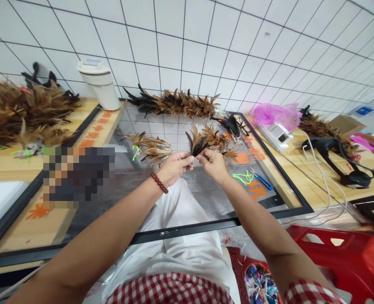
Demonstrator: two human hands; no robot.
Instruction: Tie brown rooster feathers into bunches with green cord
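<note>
Over the middle of the glass tabletop, my left hand (176, 166) and my right hand (212, 164) meet at the fingertips. Both pinch the lower end of a small bunch of black and brown feathers (198, 143), which fans upward; its quill ends are hidden by my fingers. Left of it lies a loose pile of tan feathers (153, 147) with a bright green tie (136, 152). More brown feathers (217, 136) lie just behind my right hand. To the right of my wrist are green strings (244, 177) and small blue-handled snips (263, 181).
A long feather strip (180, 103) lies along the tiled wall, and a white tumbler (100, 86) stands at back left. Feather heaps (18, 114) cover the left side. A white device (277, 136), pink plastic bag (275, 115) and cables sit right. A red stool (348, 257) stands below.
</note>
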